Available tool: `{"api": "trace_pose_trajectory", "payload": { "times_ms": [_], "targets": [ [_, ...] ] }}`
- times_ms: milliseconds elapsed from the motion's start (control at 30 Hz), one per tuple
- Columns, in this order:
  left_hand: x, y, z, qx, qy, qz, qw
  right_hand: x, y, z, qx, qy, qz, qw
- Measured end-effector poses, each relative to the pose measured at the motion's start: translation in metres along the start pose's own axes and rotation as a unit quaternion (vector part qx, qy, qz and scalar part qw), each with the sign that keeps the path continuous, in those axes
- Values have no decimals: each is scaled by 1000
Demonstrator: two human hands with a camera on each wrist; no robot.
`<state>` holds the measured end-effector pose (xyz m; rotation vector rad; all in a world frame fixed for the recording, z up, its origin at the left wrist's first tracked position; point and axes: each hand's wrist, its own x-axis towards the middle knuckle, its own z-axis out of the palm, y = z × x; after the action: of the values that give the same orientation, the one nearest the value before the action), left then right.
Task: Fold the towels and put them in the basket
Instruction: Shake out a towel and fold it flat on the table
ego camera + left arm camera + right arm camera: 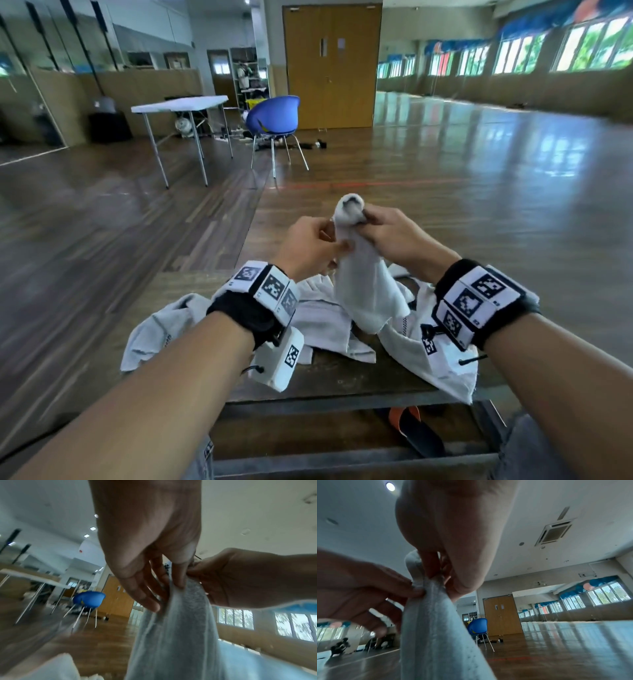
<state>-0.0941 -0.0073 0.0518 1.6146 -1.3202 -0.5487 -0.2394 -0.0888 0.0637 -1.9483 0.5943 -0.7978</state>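
The bench (342, 387) is dark, worn wood with a metal front rail, and it carries a heap of white towels (322, 329): soft, rumpled terry with raw, fraying edges. Above that heap hangs the towel (363, 284), a bunched white length whose long axis runs near upright, its rounded top end pointing up and away from the person and its loose lower end drooping to the heap.

The left hand (308, 246) meets the towel from the left just below its top, thumb and fingertips pinching the cloth. The right hand (397, 236) grips from the right at the top, fingers curled round the bunched end.

The head view alone shows the heap, the bench, and the black wrist bands with their square printed tags. The left wrist view adds the towel's (178, 635) nubby pile and long pleats running down from the left hand's (149, 536) fingers, with the right hand (240, 578) behind. The right wrist view shows a flat woven border band along the towel (436, 628), and the right hand's (453, 534) thumb and forefinger pressed on the folds opposite the left hand (354, 588).
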Motion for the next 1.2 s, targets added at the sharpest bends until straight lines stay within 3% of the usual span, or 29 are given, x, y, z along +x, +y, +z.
{"api": "trace_pose_trajectory", "payload": {
  "times_ms": [167, 267, 333, 433, 533, 667, 733, 867, 967, 1100, 1200],
  "targets": [
    [-4, -1, -5, 17, 35, 4, 999, 1, 0, 15, 24, 9, 20, 999],
    [-5, 4, -16, 128, 27, -12, 991, 2, -2, 15, -74, 101, -47, 991],
    [-4, 8, -31, 169, 58, -12, 984, 1, -5, 8, -96, 184, -80, 975],
    [-1, 14, -55, 183, 124, -10, 975, -3, -8, -9, -99, 231, -76, 965],
    [1, 20, -75, 143, 127, -5, 982, -4, -9, -22, -114, 206, -49, 971],
    [2, 31, -77, 155, 74, 47, 984, -2, -14, -10, -103, 52, 0, 993],
    [3, 33, -72, 158, 41, 65, 984, 2, -15, 7, -87, 25, 7, 996],
    [12, 31, -66, 180, -7, 47, 982, 14, -12, 28, -98, 76, 1, 992],
    [23, 23, -61, 166, -21, 20, 986, 23, -4, 30, -155, 62, -15, 986],
    [39, 10, -61, 169, 16, -19, 985, 35, 10, 28, -224, 138, 6, 965],
    [49, 3, -62, 98, 57, -50, 992, 42, 14, 24, -211, 179, 10, 961]
  ]
}}
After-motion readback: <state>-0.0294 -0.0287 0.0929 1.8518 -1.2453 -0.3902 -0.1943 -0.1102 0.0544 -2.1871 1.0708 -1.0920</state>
